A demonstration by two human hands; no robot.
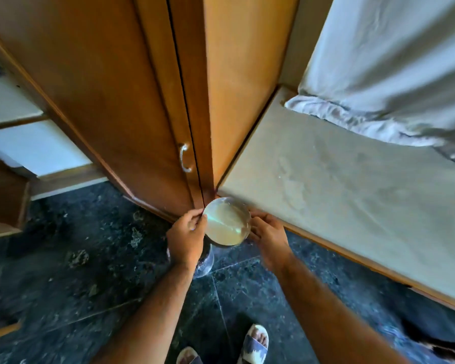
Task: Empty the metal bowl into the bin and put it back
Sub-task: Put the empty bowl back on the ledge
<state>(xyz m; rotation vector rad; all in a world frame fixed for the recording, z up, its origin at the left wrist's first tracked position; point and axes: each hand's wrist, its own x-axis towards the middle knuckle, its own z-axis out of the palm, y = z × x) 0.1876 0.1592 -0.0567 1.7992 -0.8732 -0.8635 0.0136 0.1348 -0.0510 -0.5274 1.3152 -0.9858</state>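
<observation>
The round metal bowl is held between both hands above the dark floor, close to the corner where the wooden cupboard meets the bed. My left hand grips its left rim and my right hand grips its right rim. The bowl's inside looks pale and shiny; I see nothing lying in it. Under the bowl and my left wrist a clear, rounded object stands on the floor, mostly hidden; I cannot tell whether it is the bin.
A tall wooden cupboard with a metal handle stands straight ahead. A bed with a bare mattress and a crumpled white sheet runs along the right. My sandalled feet stand on the dark stone floor.
</observation>
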